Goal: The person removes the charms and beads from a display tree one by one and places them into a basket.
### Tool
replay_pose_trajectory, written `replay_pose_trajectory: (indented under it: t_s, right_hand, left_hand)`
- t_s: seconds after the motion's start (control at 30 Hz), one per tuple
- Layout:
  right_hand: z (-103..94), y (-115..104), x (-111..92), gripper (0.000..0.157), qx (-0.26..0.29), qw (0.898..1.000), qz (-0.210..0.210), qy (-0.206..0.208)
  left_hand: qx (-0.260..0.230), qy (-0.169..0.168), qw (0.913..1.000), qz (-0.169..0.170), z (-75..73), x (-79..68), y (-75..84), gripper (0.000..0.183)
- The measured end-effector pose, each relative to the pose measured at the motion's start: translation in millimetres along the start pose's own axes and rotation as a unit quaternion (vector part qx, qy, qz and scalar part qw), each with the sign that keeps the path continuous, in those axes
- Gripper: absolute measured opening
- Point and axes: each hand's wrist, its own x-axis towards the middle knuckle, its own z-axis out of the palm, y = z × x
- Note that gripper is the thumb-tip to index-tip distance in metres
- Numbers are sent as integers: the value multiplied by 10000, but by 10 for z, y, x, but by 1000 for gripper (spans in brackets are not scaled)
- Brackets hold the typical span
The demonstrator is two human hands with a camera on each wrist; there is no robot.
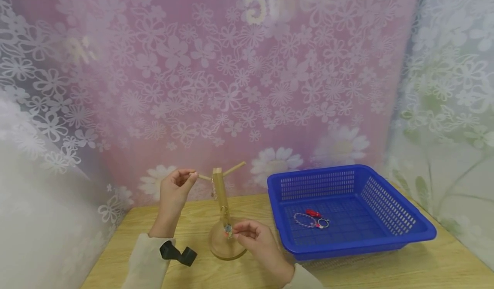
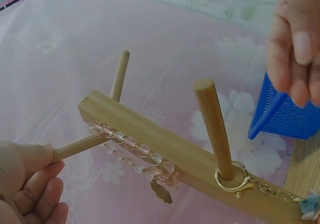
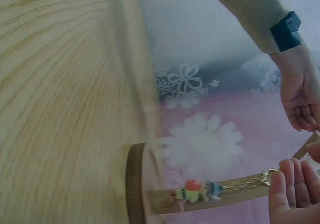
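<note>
A wooden jewelry stand (image 1: 221, 190) with a round base stands upright on the table. My left hand (image 1: 175, 190) pinches the end of one of its pegs (image 2: 82, 147) between thumb and forefinger. A clear-beaded bracelet (image 2: 145, 159) hangs from that peg near the post. On a lower peg hangs a keychain by its gold clasp ring (image 2: 235, 184); its colorful figure charm (image 3: 195, 191) lies along the post near the base. My right hand (image 1: 256, 239) is beside the charm, fingers loosely bent, with nothing visible in it; it appears apart from the keychain.
A blue plastic basket (image 1: 347, 246) stands right of the stand. Inside lie a beaded bracelet (image 1: 302, 225), a red item (image 1: 313, 213) and a small ring-shaped keychain (image 1: 323, 224). A flowered curtain (image 1: 231, 87) hangs behind the wooden table (image 1: 185, 237).
</note>
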Motion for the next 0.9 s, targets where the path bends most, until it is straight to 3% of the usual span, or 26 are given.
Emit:
replay_pose_trajectory:
  t_s: [0.4, 0.9]
  right_hand:
    - [127, 346, 85, 26, 158, 9968, 406, 671]
    - [119, 586, 231, 24, 85, 9905, 492, 1285]
  left_hand:
    - [-210, -152, 9997, 9, -15, 18, 19, 25]
    - [-272, 11, 9996, -14, 14, 19, 9, 24]
